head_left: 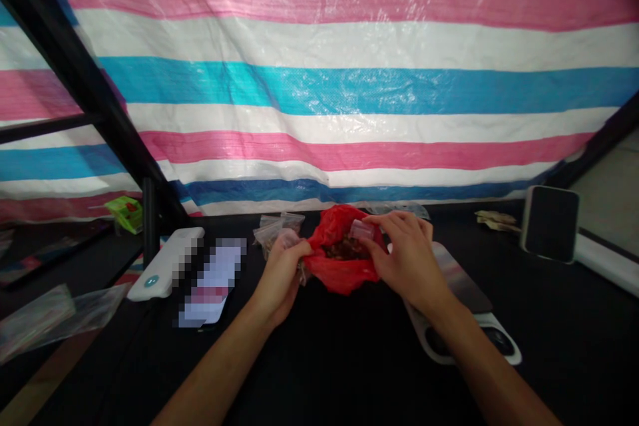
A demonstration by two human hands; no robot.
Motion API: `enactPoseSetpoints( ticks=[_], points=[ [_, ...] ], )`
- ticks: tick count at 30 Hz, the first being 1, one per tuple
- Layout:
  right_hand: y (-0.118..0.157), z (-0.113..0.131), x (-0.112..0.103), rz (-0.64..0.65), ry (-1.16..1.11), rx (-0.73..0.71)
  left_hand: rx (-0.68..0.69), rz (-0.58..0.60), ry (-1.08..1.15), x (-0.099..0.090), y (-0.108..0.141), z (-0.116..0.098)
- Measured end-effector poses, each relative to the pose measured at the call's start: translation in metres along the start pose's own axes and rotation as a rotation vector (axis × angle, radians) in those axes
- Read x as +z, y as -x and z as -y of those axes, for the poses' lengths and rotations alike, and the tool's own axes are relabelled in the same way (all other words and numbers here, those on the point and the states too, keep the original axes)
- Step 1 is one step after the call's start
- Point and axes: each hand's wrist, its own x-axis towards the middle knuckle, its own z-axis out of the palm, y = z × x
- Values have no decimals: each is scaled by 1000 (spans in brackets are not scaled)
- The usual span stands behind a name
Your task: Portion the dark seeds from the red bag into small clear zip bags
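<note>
A red plastic bag [344, 277] stands with its mouth spread, and small brown pieces [344, 249] lie inside; their kind I cannot make out. My left hand [285, 266] is closed on the bag's left rim, with some clear plastic also at its fingers. Over the right side of the opening, my right hand [407, 256] pinches a small clear plastic piece [363, 229], perhaps a little bag or scoop. Behind my left hand lie several small zip bags [272, 227]. A white kitchen scale [462, 279] is partly hidden under my right forearm.
To the left are a phone [214, 286] with a blurred screen and a white device [164, 263]. Clear plastic bags [54, 319] and a green packet [124, 213] lie farther left. At right stand a dark-screened device [550, 223] and crumpled brownish paper [496, 219]. Striped sheeting [349, 90] hangs behind.
</note>
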Motion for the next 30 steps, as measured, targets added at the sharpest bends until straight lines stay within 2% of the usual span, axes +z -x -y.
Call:
enactPoseSetpoints(
  ticks=[2,5,10,12,14,17,21,25,30],
  points=[
    [-3,4,-7,5,-86,-30,45,-14,31,-2,-2,-2],
    [-3,7,-14,92,-209,-58,164,-65,-114,-8,-11,2],
    [-2,10,-17,106,-168,-87,318,-201,-708,-19,-18,11],
    [-1,11,-14,154,-145,-126,286,-232,-906,-18,-14,10],
    [1,11,-7,232,-113,-156,211,-244,-1008,-16,-8,7],
    [5,9,5,337,-61,-151,189,-197,-985,-13,-5,9],
    [9,9,15,414,-112,-108,259,-95,-762,-14,-13,25],
    [10,14,19,423,-149,-84,272,-61,-589,-18,-23,38],
    [11,13,24,428,-152,-48,215,21,-456,-16,-22,36]
  ],
)
